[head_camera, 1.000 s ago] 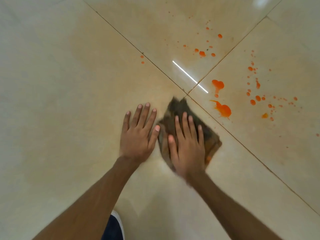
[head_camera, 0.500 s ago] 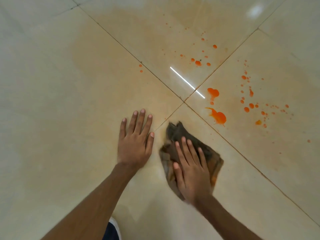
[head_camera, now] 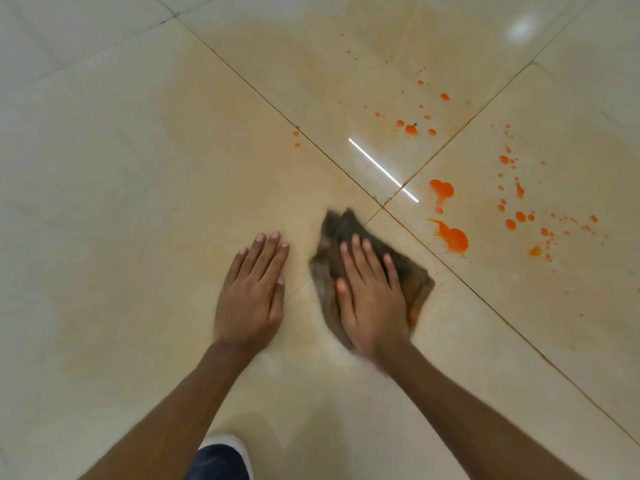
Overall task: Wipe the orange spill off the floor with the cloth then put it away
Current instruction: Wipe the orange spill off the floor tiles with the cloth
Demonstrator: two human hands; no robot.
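From the head camera I see my right hand (head_camera: 372,296) pressed flat, fingers spread, on the crumpled dark brown cloth (head_camera: 412,271), which lies on the glossy cream tiled floor (head_camera: 138,202) near the grout crossing. My left hand (head_camera: 252,296) rests flat just beside it, fingers together. Bright orange spill blots (head_camera: 453,239) lie near the cloth, to its right, unwiped.

Bare forearms, sleeveless hands (head_camera: 249,296); perhaps a dark-blue, white-edged shoe (head_camera: 221,457).
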